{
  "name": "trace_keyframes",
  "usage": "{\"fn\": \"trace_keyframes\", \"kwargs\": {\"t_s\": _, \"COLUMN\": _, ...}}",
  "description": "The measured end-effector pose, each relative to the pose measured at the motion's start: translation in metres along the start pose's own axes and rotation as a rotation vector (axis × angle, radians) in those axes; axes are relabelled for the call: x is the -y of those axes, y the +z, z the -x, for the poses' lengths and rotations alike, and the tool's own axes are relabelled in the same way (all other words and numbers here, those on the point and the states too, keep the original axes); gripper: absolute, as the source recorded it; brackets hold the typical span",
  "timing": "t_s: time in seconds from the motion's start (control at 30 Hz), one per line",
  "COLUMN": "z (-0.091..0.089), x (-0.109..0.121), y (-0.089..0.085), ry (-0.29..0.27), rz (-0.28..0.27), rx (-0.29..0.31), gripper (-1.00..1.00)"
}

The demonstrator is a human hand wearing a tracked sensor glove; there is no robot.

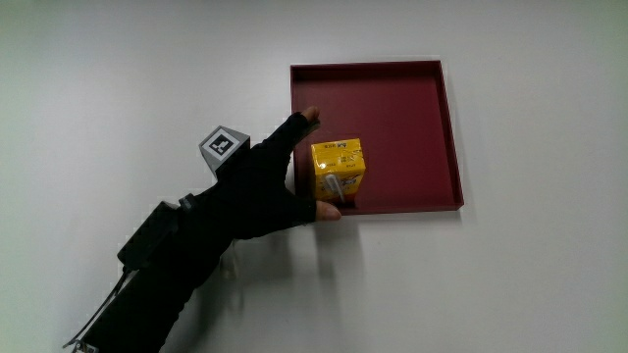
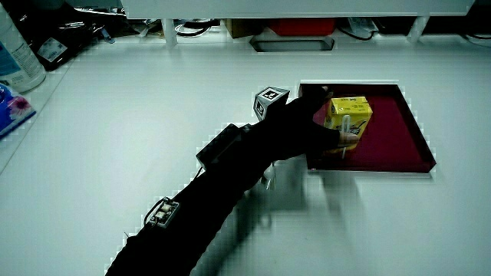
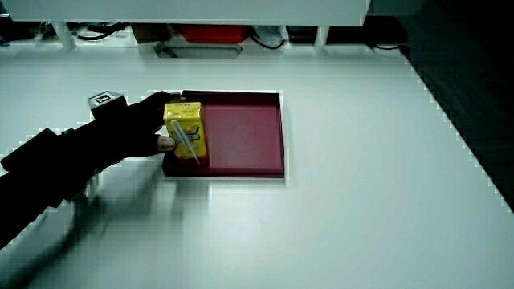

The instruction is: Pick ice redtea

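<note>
A yellow ice red tea carton (image 1: pixel 339 162) stands upright in a dark red tray (image 1: pixel 417 118), in the tray corner nearest the person, with a straw on its near face. The gloved hand (image 1: pixel 265 181) lies beside the carton at the tray's rim. Its fingers are spread, so the carton sits between the thumb and the forefinger. The thumb tip (image 1: pixel 329 211) touches the carton's near lower edge. In both side views the carton (image 2: pixel 350 111) (image 3: pixel 186 120) rests on the tray floor (image 2: pixel 391 138) (image 3: pixel 249 136) with the hand (image 2: pixel 295 126) (image 3: pixel 132 128) against it.
The patterned cube (image 1: pixel 224 144) sits on the hand's back, and a black box (image 1: pixel 147 235) is strapped to the forearm. A bottle (image 2: pixel 15 54) and a blue pack (image 2: pixel 11 107) stand at the table's edge. Cables lie along the low partition (image 2: pixel 291 42).
</note>
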Motion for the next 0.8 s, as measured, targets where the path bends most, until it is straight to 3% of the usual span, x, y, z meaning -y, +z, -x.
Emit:
{"fn": "trace_keyframes", "kwargs": {"t_s": 0.2, "z": -0.0026, "x": 0.0009, "y": -0.0005, "ry": -0.021, "rz": -0.032, "rx": 0.011, "gripper": 0.0}}
{"fn": "trace_keyframes", "kwargs": {"t_s": 0.33, "z": -0.0031, "x": 0.0008, "y": 0.001, "ry": -0.035, "rz": -0.092, "rx": -0.029, "gripper": 0.2}}
{"fn": "trace_keyframes", "kwargs": {"t_s": 0.5, "z": -0.0043, "x": 0.0029, "y": 0.0025, "ry": -0.063, "rz": -0.154, "rx": -0.029, "gripper": 0.45}}
{"fn": "trace_keyframes", "kwargs": {"t_s": 0.8, "z": -0.005, "x": -0.0002, "y": 0.0013, "ry": -0.075, "rz": -0.137, "rx": -0.023, "gripper": 0.9}}
